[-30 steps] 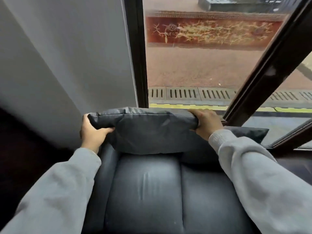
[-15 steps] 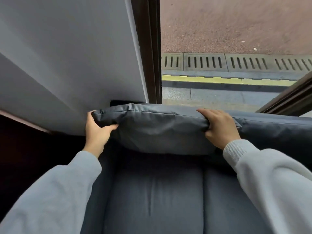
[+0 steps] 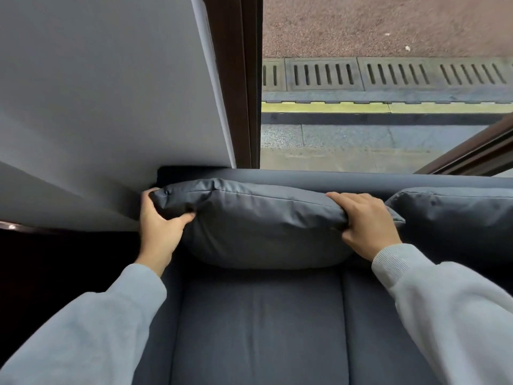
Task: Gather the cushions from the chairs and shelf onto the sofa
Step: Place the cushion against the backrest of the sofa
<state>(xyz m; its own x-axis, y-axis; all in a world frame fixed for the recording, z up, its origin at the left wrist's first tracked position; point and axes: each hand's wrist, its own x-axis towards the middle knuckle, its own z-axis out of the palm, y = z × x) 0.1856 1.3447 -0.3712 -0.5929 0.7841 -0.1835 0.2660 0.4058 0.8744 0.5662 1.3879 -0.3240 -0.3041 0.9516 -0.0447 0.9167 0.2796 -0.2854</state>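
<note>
Both hands clamp one dark blue cushion (image 3: 258, 226), left hand (image 3: 159, 229) pinching its left corner, right hand (image 3: 366, 223) curled over its right end, against the sofa (image 3: 258, 323) backrest.

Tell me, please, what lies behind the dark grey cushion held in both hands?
The sofa's dark grey backrest rises behind the dark grey cushion; where they meet is covered.

left sleeve (image 3: 83, 323): pale grey, soft fleecy knit | right sleeve (image 3: 449, 309): pale grey, ribbed cuff | hands bare
</note>
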